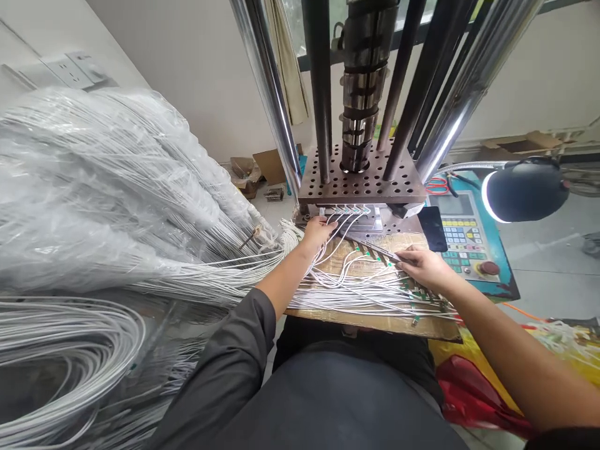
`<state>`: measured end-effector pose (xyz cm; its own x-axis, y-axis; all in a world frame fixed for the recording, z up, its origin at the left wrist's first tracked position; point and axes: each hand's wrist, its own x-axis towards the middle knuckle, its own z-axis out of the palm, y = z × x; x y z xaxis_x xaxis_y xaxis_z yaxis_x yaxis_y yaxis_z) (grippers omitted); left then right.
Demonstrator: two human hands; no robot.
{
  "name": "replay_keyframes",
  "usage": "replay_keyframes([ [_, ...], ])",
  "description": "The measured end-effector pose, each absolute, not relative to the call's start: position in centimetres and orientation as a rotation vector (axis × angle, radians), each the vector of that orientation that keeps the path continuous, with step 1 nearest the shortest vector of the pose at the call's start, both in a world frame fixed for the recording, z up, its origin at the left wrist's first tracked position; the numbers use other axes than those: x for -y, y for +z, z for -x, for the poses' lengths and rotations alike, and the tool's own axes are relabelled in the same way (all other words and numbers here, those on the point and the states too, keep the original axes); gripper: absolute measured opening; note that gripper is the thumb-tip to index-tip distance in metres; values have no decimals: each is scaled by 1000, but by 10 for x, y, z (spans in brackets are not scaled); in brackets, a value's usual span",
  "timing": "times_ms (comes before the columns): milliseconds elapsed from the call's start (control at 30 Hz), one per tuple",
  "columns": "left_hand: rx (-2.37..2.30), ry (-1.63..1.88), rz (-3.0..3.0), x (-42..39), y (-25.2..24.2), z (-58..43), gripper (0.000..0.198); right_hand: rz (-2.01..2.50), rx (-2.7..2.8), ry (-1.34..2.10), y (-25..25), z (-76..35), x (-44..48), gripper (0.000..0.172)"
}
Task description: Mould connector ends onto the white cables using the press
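Note:
My left hand (320,232) is at the left front of the metal mould (372,220), its fingers closed on a white cable; the exact grip is partly hidden. Several small connector ends (349,210) sit in a row in the mould, with their white cables (334,250) running out toward me. Pinched in my right hand (424,265) is a pair of long metal tweezers (372,248), pointing left toward the mould's front edge. Beneath the tweezers, more cable ends with green tips (377,257) lie on a brown cardboard-covered board (360,269).
The press's perforated upper plate (360,181) hangs just above the mould, between chrome columns (276,94). At right stand a control panel (469,237), a black phone (432,229) and a lamp (527,190). Plastic-wrapped cable bundles (94,187) fill the left side.

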<state>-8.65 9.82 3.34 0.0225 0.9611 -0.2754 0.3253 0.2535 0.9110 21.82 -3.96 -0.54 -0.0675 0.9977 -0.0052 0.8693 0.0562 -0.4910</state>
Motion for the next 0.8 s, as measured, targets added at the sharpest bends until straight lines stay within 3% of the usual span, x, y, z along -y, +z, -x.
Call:
replay_keyframes([
  [233,-1109,337,-873,-128,38,93,22,1839,2048,201,29,-180,-25,60],
  [500,-1098,307,-868,-134,37,88,20,1786,1879,185,39,-95,-150,53],
  [667,-1127,391,-863,-133,38,85,13,1696,1898,103,32,-95,-136,46],
  [800,-1032,271,-796,-134,39,91,15,1579,1998,98,34,-117,-73,39],
])
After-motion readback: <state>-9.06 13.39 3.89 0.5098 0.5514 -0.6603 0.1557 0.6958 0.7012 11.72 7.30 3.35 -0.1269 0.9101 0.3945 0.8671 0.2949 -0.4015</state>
